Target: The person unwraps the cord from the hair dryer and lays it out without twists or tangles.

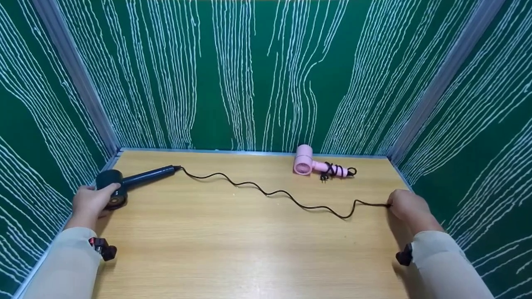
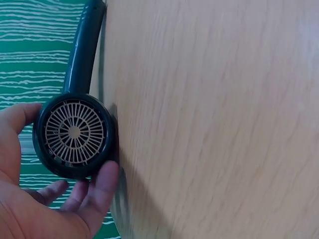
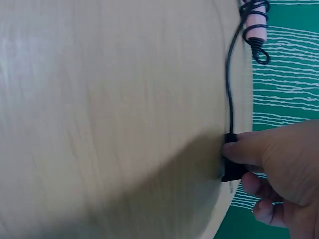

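At the table's left side, my left hand (image 1: 92,201) grips the round head of a dark green hair dryer (image 1: 149,176). The left wrist view shows the dryer's slotted round grille (image 2: 75,132) between thumb and fingers, its handle pointing away. From the handle's end a black cord (image 1: 282,192) runs in loose waves across the table to the right side. There my right hand (image 1: 409,207) pinches the cord's black plug (image 3: 233,164), mostly hidden in the head view; in the right wrist view a thin metal prong shows below it.
A pink hair dryer (image 1: 304,160) lies near the table's back edge, its black cord (image 1: 332,169) wound round the handle. Green walls (image 1: 266,83) with white wavy lines enclose the wooden table (image 1: 249,257) at the back and both sides.
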`<move>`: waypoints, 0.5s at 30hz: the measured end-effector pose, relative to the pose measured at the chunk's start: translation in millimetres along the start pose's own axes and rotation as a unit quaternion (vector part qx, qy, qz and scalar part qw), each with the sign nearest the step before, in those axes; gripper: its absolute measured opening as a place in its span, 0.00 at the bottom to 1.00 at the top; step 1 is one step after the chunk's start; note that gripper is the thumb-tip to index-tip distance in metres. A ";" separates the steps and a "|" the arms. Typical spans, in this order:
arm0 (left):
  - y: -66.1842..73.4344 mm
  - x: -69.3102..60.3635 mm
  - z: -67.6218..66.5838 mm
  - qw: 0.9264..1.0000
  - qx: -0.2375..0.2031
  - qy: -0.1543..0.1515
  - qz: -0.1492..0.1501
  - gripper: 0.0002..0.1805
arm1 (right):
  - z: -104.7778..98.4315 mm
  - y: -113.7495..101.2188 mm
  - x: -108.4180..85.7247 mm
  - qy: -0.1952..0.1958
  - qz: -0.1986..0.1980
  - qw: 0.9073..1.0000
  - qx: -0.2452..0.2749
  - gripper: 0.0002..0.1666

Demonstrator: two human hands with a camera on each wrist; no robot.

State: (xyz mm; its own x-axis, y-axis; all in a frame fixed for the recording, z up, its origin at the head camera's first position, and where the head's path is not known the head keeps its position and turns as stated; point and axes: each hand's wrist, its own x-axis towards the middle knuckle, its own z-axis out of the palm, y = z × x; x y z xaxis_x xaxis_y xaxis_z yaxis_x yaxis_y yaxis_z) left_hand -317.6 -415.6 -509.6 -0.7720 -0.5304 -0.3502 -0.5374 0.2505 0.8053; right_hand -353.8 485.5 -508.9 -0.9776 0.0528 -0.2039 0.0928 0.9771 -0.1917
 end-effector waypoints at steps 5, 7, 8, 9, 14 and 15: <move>0.5 -1.3 0.1 1.000 -0.022 0.018 0.006 0.60 | 6.8 -0.6 13.7 0.039 0.028 0.999 0.010 0.18; 1.6 -1.2 1.3 1.000 -0.023 0.018 0.005 0.60 | 8.8 -1.6 17.8 0.056 0.043 0.997 0.027 0.19; 2.1 -1.2 1.8 1.000 -0.024 0.018 0.005 0.60 | 9.7 -2.9 19.5 0.065 0.050 0.996 0.035 0.20; 2.4 -1.0 2.2 1.000 -0.025 0.018 0.005 0.59 | 10.6 -4.3 21.3 0.075 0.055 0.995 0.044 0.20; 1.6 -3.5 2.5 0.998 -0.027 0.051 0.009 0.57 | 13.4 -14.3 31.4 0.106 0.058 0.991 0.061 0.20; 1.3 -3.6 2.5 0.998 -0.025 0.057 0.011 0.57 | 13.8 -15.7 33.3 0.109 0.056 0.991 0.061 0.19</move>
State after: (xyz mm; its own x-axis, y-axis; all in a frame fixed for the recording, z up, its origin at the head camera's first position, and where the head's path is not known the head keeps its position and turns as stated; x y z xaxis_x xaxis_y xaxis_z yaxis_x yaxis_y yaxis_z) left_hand -316.3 -411.3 -508.4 -0.7379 -0.6153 -0.2772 -0.5004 0.2232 0.8366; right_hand -385.2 469.1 -525.9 -0.9760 0.2166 -0.0209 0.2130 0.9308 -0.2972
